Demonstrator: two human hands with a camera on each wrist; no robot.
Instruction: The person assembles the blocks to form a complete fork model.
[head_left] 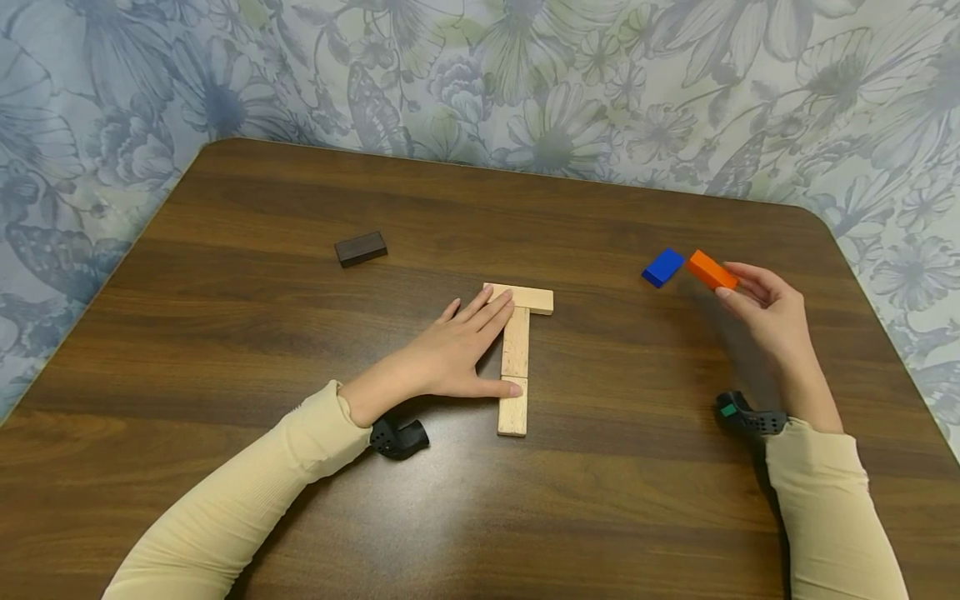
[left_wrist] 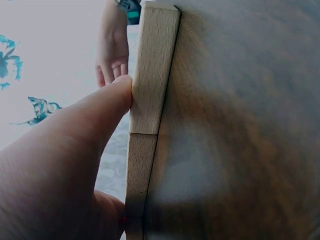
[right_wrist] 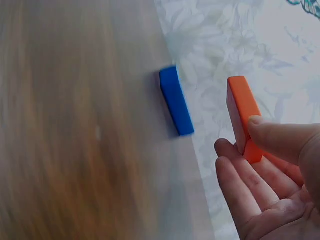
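Three plain wooden blocks form a T on the table: one crosswise block [head_left: 534, 299] at the far end and two in line below it, an upper block [head_left: 515, 343] and a lower block [head_left: 513, 417]. My left hand [head_left: 450, 358] lies over them with fingers straight, fingertips on the crosswise block and thumb on the lower block. At the right, my right hand [head_left: 772, 312] pinches an orange block [head_left: 711, 270] between thumb and fingers, raised above the table in the right wrist view. A blue block [right_wrist: 176, 101] lies on the table just left of the orange one.
A dark brown block [head_left: 361, 249] lies at the back left of the brown wooden table [head_left: 615, 500]. Behind the table's far edge stands a wall [head_left: 480, 83] with flowered paper. Each wrist wears a black camera mount.
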